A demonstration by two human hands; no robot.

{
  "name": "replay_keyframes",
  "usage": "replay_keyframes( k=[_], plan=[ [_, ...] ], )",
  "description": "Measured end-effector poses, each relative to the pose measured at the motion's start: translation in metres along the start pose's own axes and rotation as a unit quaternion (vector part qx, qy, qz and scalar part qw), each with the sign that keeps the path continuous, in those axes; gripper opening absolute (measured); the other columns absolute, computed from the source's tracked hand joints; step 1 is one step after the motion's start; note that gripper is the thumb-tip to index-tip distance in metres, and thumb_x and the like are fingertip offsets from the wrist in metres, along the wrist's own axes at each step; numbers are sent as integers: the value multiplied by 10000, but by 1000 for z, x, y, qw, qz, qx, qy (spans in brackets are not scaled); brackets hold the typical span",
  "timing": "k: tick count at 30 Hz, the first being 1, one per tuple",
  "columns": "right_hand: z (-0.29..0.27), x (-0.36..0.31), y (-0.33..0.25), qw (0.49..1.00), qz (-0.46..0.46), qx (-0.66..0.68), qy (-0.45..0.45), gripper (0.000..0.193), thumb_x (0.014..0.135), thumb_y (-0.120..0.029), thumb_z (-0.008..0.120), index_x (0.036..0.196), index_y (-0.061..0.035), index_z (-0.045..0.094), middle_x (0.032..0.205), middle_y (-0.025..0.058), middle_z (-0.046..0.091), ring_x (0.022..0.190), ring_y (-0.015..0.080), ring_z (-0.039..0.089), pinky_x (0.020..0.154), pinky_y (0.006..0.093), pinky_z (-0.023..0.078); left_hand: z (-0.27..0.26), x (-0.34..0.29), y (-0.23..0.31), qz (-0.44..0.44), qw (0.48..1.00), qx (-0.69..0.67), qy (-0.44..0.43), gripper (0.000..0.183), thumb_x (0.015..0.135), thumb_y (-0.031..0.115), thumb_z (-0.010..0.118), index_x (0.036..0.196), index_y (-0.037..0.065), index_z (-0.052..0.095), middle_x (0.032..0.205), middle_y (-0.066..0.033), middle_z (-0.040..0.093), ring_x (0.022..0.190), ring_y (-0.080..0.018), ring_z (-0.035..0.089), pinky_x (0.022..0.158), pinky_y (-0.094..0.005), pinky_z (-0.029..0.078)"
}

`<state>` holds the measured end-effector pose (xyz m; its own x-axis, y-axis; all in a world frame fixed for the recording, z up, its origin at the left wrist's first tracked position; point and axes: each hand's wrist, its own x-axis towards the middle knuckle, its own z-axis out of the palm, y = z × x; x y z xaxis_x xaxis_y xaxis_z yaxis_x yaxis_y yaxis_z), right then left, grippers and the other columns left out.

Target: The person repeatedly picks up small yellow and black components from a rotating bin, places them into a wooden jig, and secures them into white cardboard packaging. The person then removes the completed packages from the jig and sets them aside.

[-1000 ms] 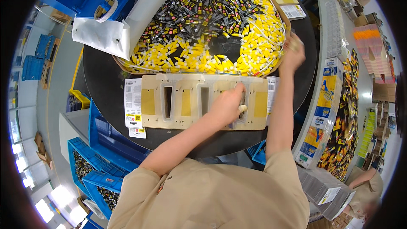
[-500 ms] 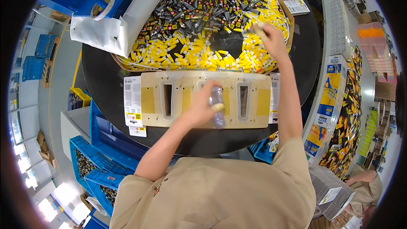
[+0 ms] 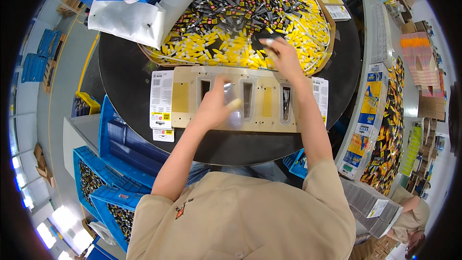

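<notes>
1. The clear plastic piece (image 3: 234, 118) is sitting over the near-side board (image 3: 262, 125), between its left slot (image 3: 205, 86) and its middle slot (image 3: 247, 100). Blur is softening its outline, but its long axis seems to be running near to far, roughly in line with the slots.

2. The left hand (image 3: 214, 108) is the nearer one, lying against the piece's left side. It appears to be pinching the piece between a bent thumb and forefinger, the forefinger pointing to the far side; how firmly, I cannot tell.

3. The relation that matters is this sideways one: the middle slot is lying just to the right of the piece, while the left slot is showing partly behind the hand.

4. The right hand (image 3: 284, 58) is hanging farther off, to the far right of the piece, above the near part of the heap. Its fingers are bending toward the left; whether they are pinching anything, I cannot tell.

5. Beneath and beyond it, yellow pieces with white ends (image 3: 231, 58) are lying loose, with black tubes (image 3: 231, 5) heaping up on the far side.

6. The right slot (image 3: 286, 103) is showing beside the right forearm, and printed cards (image 3: 162, 98) are sticking out left of the board on the black surface (image 3: 231, 151).
</notes>
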<state>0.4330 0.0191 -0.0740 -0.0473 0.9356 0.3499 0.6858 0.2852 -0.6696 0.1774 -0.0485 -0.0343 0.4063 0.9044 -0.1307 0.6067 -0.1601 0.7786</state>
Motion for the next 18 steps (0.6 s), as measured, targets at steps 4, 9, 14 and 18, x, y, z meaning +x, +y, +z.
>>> replay_keyframes(
  k=[4, 9, 14, 18],
  plan=[
    [44, 47, 22, 984, 0, -173, -37, 276, 808, -102, 687, 1078, -155, 709, 981, 74, 604, 955, 284, 603, 793, 394, 509, -17, -9, -15, -23, 999, -33, -6, 461, 806, 102, 710, 1202, 88, 474, 1043, -151, 620, 885, -313, 630, 801, -394, 496],
    [33, 55, 37, 974, -118, -192, -16, 137, 838, -220, 695, 924, -115, 711, 951, 78, 623, 924, 300, 580, 849, 429, 469, -42, 4, -28, -95, 977, 186, 44, 563, 749, 383, 794, 1137, 92, 508, 857, -175, 686, 850, -410, 659, 733, -473, 503],
    [-19, 30, -10, 977, -61, -98, -180, 171, 870, -229, 672, 958, -83, 671, 821, 136, 636, 862, 303, 604, 757, 417, 485, -69, 0, -35, -89, 970, 224, 35, 570, 768, 398, 779, 1166, 114, 487, 864, -172, 682, 858, -395, 659, 742, -456, 499],
    [-42, 0, -54, 951, -8, -32, -308, 170, 852, -202, 681, 957, -73, 645, 746, 125, 632, 732, 289, 615, 663, 392, 492, -79, 15, -32, -40, 981, 185, 43, 412, 845, 283, 707, 1168, 106, 524, 897, -171, 674, 871, -373, 651, 747, -442, 493]
  ],
)
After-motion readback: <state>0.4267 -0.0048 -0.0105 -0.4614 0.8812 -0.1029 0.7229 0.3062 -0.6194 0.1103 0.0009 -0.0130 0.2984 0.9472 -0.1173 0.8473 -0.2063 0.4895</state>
